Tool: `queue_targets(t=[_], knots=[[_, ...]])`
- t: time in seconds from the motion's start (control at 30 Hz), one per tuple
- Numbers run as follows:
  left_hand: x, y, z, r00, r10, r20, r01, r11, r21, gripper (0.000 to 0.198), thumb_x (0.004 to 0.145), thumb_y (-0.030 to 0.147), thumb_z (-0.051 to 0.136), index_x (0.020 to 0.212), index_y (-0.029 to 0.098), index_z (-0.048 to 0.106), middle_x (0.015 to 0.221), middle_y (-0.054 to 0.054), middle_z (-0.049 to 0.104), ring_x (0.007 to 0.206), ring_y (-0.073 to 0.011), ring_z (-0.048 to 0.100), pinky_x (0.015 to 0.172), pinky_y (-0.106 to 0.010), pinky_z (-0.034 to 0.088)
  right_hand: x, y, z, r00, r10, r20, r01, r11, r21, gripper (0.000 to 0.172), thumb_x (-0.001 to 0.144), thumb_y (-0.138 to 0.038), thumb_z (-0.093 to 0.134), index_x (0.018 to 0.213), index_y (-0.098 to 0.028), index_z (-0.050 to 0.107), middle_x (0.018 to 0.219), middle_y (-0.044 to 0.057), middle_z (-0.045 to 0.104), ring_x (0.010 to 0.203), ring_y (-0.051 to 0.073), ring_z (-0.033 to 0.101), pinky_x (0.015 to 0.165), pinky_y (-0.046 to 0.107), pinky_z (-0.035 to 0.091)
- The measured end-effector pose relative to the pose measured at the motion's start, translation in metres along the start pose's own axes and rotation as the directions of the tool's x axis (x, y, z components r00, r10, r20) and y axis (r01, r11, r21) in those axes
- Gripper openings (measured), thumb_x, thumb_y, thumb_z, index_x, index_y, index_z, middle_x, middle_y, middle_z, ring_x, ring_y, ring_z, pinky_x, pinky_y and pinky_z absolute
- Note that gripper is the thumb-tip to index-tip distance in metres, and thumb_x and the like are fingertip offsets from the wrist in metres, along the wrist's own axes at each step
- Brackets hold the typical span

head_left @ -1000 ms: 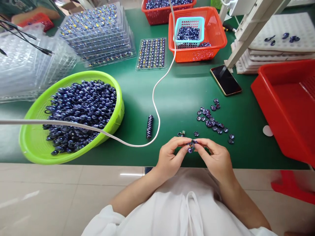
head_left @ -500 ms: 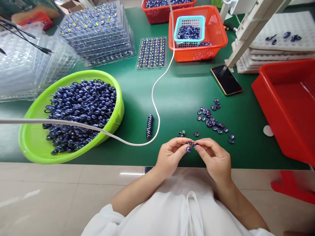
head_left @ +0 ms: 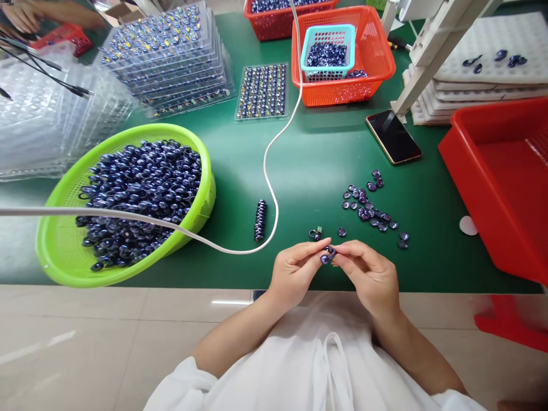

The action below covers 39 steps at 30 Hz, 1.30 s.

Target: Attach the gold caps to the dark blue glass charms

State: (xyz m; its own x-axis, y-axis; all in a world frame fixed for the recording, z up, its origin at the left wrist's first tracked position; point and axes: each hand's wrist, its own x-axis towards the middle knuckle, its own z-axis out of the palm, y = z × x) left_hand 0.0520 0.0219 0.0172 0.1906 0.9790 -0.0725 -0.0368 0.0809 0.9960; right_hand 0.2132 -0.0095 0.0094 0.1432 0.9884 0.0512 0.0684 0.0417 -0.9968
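Note:
Above the table's front edge, my left hand [head_left: 295, 268] pinches a small shiny dark-blue ring [head_left: 325, 258] between thumb and fingertips. My right hand [head_left: 368, 271] meets it there, thumb and fingertips closed on the ring's right side; whether a separate small piece sits under those fingers I cannot tell. Just beyond my hands lie another ring with a greenish piece on it [head_left: 315, 233] and a single dark round cap [head_left: 341, 232]. More dark caps [head_left: 368, 212] are scattered to the right. A row of stacked dark-blue rings [head_left: 260, 220] lies to the left.
At left stands a green basket [head_left: 209, 188] heaped with dark-blue rings. A white cable [head_left: 268, 165] crosses the table. Behind are stacked clear trays [head_left: 171, 63], one filled tray [head_left: 262, 91], an orange basket [head_left: 372, 45] and a phone [head_left: 394, 137]. A red bin [head_left: 483, 200] stands right.
My hands have drawn closer together, and the dark piece in my right fingertips, formerly right of the ring, now meets it. The ring has turned slightly. A person's hand shows at top left.

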Motion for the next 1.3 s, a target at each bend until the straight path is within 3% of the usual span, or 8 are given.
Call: queue_targets(t=[0.17,0.5,0.8,0.97,1.13,1.3], knots=[[0.000,-0.001,-0.003,0.992,0.117,0.054,-0.122,0.987,0.103,0.023,0.091,0.024,0.069,0.110,0.023,0.080,0.083,-0.005,0.078,0.071,-0.0148,0.069,0.067,-0.025,0.056,0.001,0.000,-0.002,1.000,0.013,0.021,-0.013,1.000,-0.015,0.008,0.089,-0.024,0.072,0.095,-0.029,0.076,0.089,-0.001,0.074,0.074,0.013,0.070,0.069,0.025,0.059],[-0.005,-0.005,0.003,0.975,0.222,0.030,-0.224,0.960,0.168,0.026,0.092,0.018,0.065,0.115,0.021,0.078,0.091,-0.008,0.080,0.078,-0.0165,0.072,0.074,-0.027,0.058,-0.001,0.005,-0.004,0.999,-0.030,0.017,0.031,0.999,-0.033,0.007,0.089,-0.025,0.072,0.094,-0.028,0.075,0.091,0.001,0.075,0.075,0.016,0.071,0.070,0.029,0.060],[-0.004,0.001,0.002,0.879,0.446,0.170,-0.476,0.850,0.225,0.040,0.094,0.008,0.059,0.129,0.023,0.069,0.101,-0.009,0.080,0.088,-0.0188,0.073,0.081,-0.033,0.059,-0.001,0.006,-0.010,1.000,-0.025,0.011,0.026,0.998,-0.055,0.007,0.090,-0.028,0.071,0.095,-0.028,0.075,0.091,0.001,0.075,0.076,0.015,0.070,0.070,0.027,0.061],[-0.004,0.002,0.001,0.878,0.450,0.164,-0.478,0.849,0.224,0.034,0.091,0.008,0.064,0.121,0.021,0.072,0.096,-0.010,0.080,0.085,-0.0189,0.074,0.080,-0.033,0.059,0.000,0.004,-0.014,0.997,-0.004,0.078,0.009,0.998,-0.061,0.007,0.089,-0.027,0.071,0.095,-0.027,0.075,0.089,0.000,0.074,0.079,0.014,0.070,0.071,0.025,0.060],[-0.006,0.004,-0.002,0.910,0.382,0.163,-0.412,0.881,0.233,0.024,0.092,0.014,0.063,0.112,0.020,0.075,0.093,-0.009,0.080,0.080,-0.0182,0.072,0.077,-0.032,0.058,0.000,0.001,-0.012,0.984,0.106,0.145,-0.118,0.990,0.073,0.012,0.088,-0.033,0.073,0.098,-0.026,0.074,0.088,0.001,0.074,0.078,0.015,0.072,0.073,0.026,0.062],[-0.009,0.003,-0.002,0.901,0.398,0.173,-0.430,0.875,0.223,0.028,0.095,0.013,0.059,0.118,0.020,0.072,0.099,-0.011,0.079,0.086,-0.0189,0.073,0.078,-0.032,0.059,0.000,-0.001,-0.006,0.976,0.155,0.156,-0.175,0.976,0.126,0.019,0.088,-0.038,0.073,0.100,-0.024,0.071,0.087,0.002,0.073,0.077,0.015,0.071,0.071,0.027,0.064]])
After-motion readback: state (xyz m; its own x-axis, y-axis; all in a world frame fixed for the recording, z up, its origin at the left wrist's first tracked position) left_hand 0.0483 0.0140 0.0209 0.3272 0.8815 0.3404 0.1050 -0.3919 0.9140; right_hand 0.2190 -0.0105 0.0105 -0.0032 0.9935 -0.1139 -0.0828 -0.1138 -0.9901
